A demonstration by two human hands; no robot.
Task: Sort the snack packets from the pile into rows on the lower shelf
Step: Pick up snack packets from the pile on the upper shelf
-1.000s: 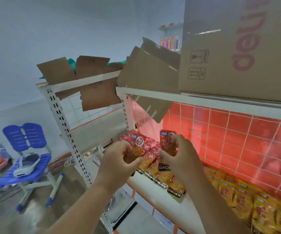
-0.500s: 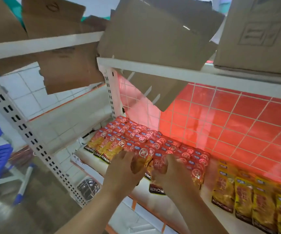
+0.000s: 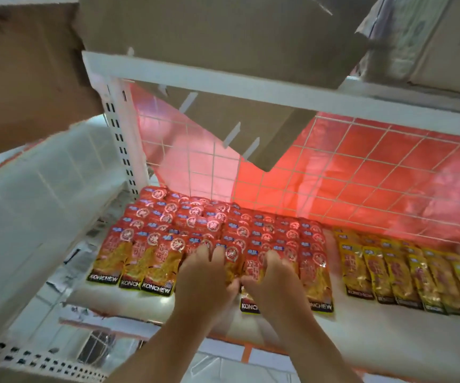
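Overhead, sagging cardboard flap (image 3: 253, 125), yellow packets (image 3: 389, 272) beside red packets (image 3: 195, 217)

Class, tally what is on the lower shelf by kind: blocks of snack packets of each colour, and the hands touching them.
Red packet block: 1
Yellow packet block: 1
Hands touching the red block: 2, left hand and right hand
Total: 4

Shop or stockroom. Slotted white upright (image 3: 121, 134) at 10 o'clock, wire grid backing (image 3: 361, 172) at 2, cardboard cartons (image 3: 209, 37) at 12. Lower shelf (image 3: 389, 335) carries ranked red snack packets (image 3: 168, 225), yellow packets (image 3: 389, 269) at 3.
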